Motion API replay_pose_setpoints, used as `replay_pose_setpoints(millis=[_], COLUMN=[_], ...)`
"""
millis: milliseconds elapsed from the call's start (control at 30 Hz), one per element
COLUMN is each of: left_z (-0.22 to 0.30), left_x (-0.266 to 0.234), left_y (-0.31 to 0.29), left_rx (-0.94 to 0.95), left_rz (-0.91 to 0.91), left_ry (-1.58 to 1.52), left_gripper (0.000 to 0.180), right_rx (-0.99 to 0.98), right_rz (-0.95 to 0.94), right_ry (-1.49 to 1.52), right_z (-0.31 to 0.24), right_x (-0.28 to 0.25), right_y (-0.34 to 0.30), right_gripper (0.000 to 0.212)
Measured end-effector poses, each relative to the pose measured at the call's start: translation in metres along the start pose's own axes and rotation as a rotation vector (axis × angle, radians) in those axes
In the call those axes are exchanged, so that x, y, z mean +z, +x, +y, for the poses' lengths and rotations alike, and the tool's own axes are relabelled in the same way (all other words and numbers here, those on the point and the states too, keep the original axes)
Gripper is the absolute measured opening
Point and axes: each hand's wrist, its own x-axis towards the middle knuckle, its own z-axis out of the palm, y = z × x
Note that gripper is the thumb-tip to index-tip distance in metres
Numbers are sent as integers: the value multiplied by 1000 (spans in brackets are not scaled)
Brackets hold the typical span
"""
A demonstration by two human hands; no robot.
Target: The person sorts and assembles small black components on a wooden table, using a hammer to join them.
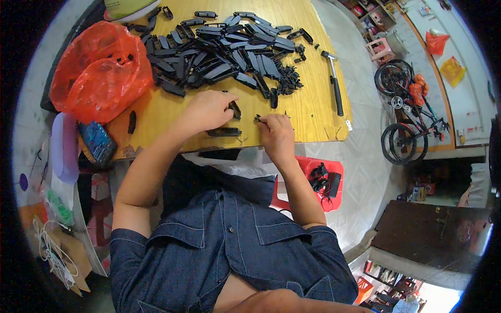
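Observation:
Over the front part of the yellow tabletop, my left hand (210,110) is closed on a long black plastic piece (235,110), with the fingers partly hiding it. To its right, my right hand (277,134) pinches a small dark piece (258,119), too small to name. Another long black plastic piece (224,132) lies near the front edge, just below my left hand. Beyond both hands spreads a big heap of similar black pieces (219,49). A cluster of smaller black parts (289,80) lies at the heap's right end.
A hammer (335,83) lies toward the right edge of the table (313,122). On the left are a red plastic bag (99,78), a phone (97,142) and a purple case (64,148). A red stool (334,177) with black items stands below the table; bicycles (404,112) stand farther right.

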Motion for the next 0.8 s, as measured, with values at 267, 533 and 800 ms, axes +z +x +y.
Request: replay_pose_setpoints(millis=[267, 533, 800], left_z=[-5, -24, -27], left_x=[-13, -1, -1], left_y=[-6, -8, -8], left_rx=[-13, 4, 13], left_rz=[-17, -39, -18], left_ry=[102, -11, -1], left_gripper=[27, 27, 27], right_rx=[25, -214, -116], right_rz=[-13, -106, -293], right_ry=[208, 208, -13], right_z=[-12, -22, -25], right_x=[6, 29, 20], right_y=[22, 49, 49], right_gripper=[11, 15, 14])
